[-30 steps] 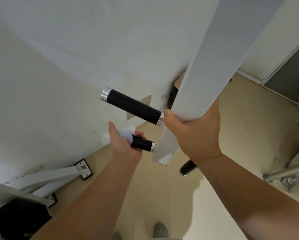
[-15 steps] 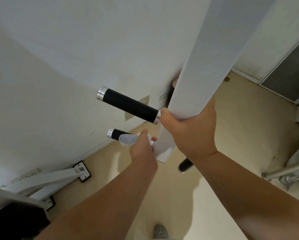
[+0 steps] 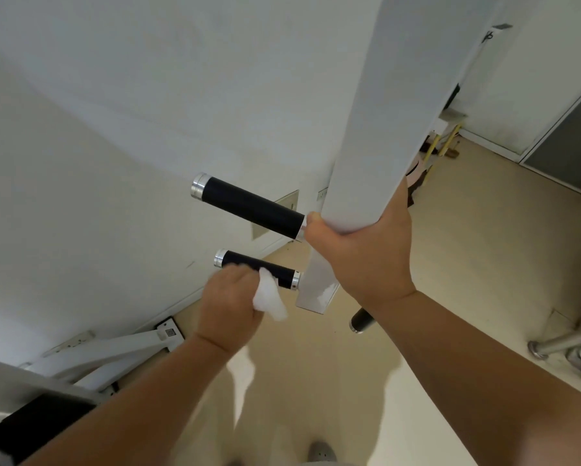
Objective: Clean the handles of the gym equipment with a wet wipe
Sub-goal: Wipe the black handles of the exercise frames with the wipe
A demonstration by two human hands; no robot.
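Your left hand (image 3: 230,306) is curled closed around a bunched white wet wipe (image 3: 268,296), with the fingers (image 3: 238,274) touching the near side of the lower black handle (image 3: 257,268) close to its silver end cap; part of the wipe hangs loose below the handle. Your right hand (image 3: 363,250) is clenched around the white upright post (image 3: 383,129), thumb lying at the base of the upper black handle (image 3: 250,209). Both handles project to the left from the post, and a third black handle (image 3: 361,319) shows below your right wrist.
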